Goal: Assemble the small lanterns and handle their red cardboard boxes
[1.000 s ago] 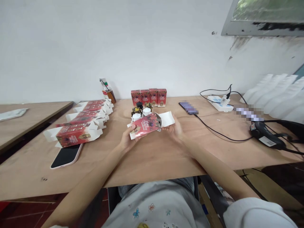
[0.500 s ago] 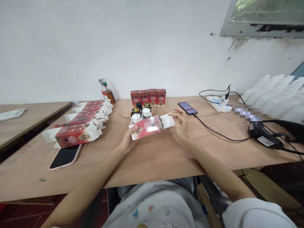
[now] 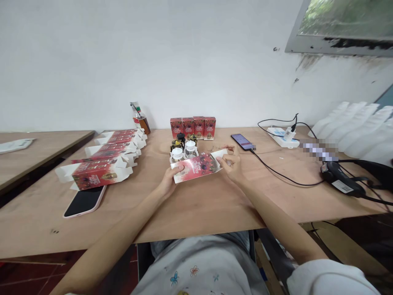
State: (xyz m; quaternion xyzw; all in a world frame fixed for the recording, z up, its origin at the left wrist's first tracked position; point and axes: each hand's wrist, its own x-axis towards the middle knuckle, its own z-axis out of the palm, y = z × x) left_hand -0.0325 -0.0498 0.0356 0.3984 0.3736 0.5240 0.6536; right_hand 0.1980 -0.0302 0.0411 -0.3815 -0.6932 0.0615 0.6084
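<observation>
A red printed cardboard box is held tilted above the table, its left end lower than its right. My left hand grips the left end, thumb on the printed face. At the other end, my right hand pinches the raised white end flap; the box's inside cannot be seen. Just behind the box stand small lanterns: two white ones, a left one and a right one, plus a black one and gold-and-black ones. The box partly covers the white pair.
Closed red boxes stand in a row by the wall. On the left lie open-flapped boxes, a phone and a bottle. To the right are a charging phone, a power strip, a black device and white stacked pieces.
My right hand has closed from spread fingers onto the end flap. The box has shifted slightly right and its printed face has turned a little.
</observation>
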